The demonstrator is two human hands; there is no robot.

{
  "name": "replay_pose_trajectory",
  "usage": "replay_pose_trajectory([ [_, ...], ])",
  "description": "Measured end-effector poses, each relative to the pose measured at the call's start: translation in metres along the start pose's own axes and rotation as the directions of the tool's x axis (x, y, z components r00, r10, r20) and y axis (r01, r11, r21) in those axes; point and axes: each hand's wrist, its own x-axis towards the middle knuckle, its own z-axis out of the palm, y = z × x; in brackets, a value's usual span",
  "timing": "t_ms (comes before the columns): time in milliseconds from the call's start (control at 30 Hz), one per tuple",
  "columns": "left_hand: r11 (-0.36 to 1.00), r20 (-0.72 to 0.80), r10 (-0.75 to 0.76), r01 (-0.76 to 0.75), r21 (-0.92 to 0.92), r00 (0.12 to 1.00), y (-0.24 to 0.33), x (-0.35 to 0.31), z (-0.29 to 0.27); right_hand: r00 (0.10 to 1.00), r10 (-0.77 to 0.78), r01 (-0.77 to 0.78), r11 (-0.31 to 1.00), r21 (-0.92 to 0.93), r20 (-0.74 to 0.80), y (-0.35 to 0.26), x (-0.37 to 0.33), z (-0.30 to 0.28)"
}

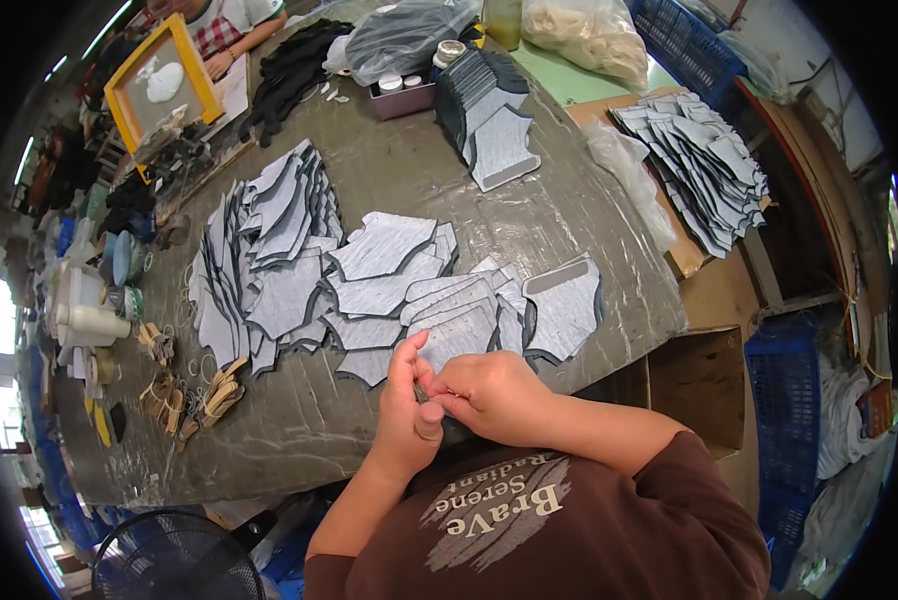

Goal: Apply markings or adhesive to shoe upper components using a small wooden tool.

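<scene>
My left hand [406,410] and my right hand [496,396] meet in front of my chest, over the near edge of the table. The right fingers are pinched together against the curled left fingers. Whatever they grip is too small or hidden to make out. Just beyond the hands lie overlapping grey cut fabric pieces [455,318] with dark undersides. One piece with a darker grey strip [565,308] rests to their right. Farther left, more grey pieces [287,290] fan out in layered rows.
A stack of grey pieces [502,148] stands at the back, beside a purple box [405,101]. Another pile [697,165] sits on cardboard at right. Bundled wooden sticks [212,402] lie left. A yellow-framed screen [119,95] stands near another person's hand [218,66]. A black fan [174,560] is below.
</scene>
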Motion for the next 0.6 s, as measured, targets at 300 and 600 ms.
replay_pose_trajectory([
  [300,0.956,0.147,-0.083,0.121,-0.269,0.986,-0.007,-0.002,0.003,0.966,0.179,-0.248,0.851,0.463,0.187,0.010,0.003,-0.004],
  [600,0.747,0.118,-0.227,0.250,-0.616,0.967,-0.009,0.000,0.003,0.908,0.237,-0.418,0.497,0.760,0.344,0.014,0.003,-0.002],
])
